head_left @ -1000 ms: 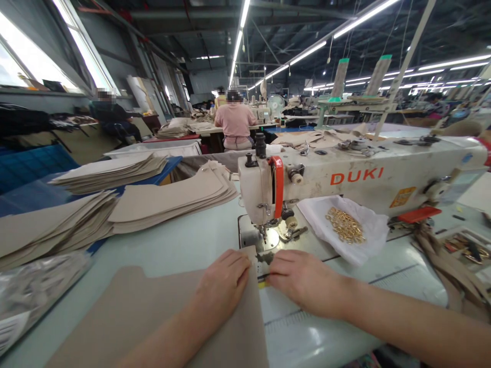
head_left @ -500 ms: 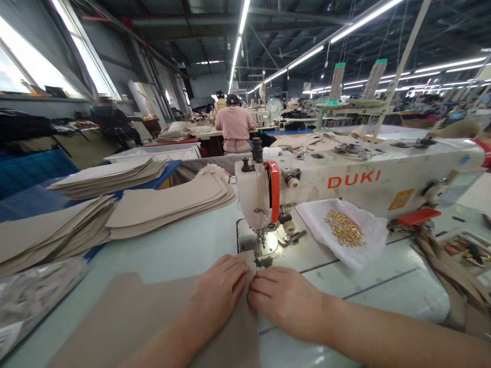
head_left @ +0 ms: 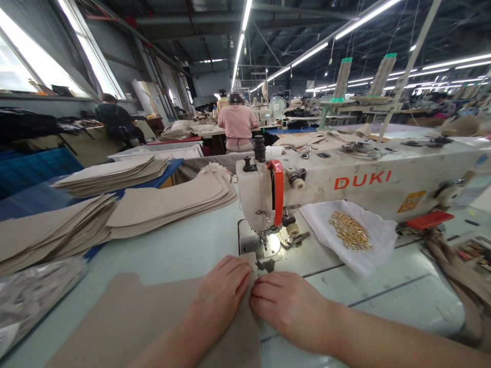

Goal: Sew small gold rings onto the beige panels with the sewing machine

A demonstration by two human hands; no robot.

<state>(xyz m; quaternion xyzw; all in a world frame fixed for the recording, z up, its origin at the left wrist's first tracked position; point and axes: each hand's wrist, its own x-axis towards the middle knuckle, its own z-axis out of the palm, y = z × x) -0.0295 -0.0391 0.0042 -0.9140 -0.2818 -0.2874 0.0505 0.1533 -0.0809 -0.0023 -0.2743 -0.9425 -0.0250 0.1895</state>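
A taupe fabric panel [head_left: 153, 301] lies flat on the table in front of me, its narrow top corner just short of the sewing machine's needle [head_left: 264, 240]. My left hand [head_left: 224, 289] rests on the panel near that corner, fingers bent and closed on the cloth at its right edge. Opposite it, my right hand [head_left: 289, 304] pinches the same edge, fingertips pressed together and almost touching the left ones. Whatever small fold lies between the fingertips is hidden. The white sewing machine [head_left: 307, 179] stands right behind both hands.
Stacks of cut panels [head_left: 172, 204] lie at the left, with a plastic bag [head_left: 42, 296] nearer me. Gold metal rings [head_left: 351, 232] sit on white paper [head_left: 383, 245] beside the machine. Fabric strips [head_left: 456, 276] and a parts tray [head_left: 477, 253] are at the right. People work farther back.
My right hand has slid slightly toward me along the panel's edge, its fingers still closed. The left hand and the panel stay nearly in place; the view has shifted a little.
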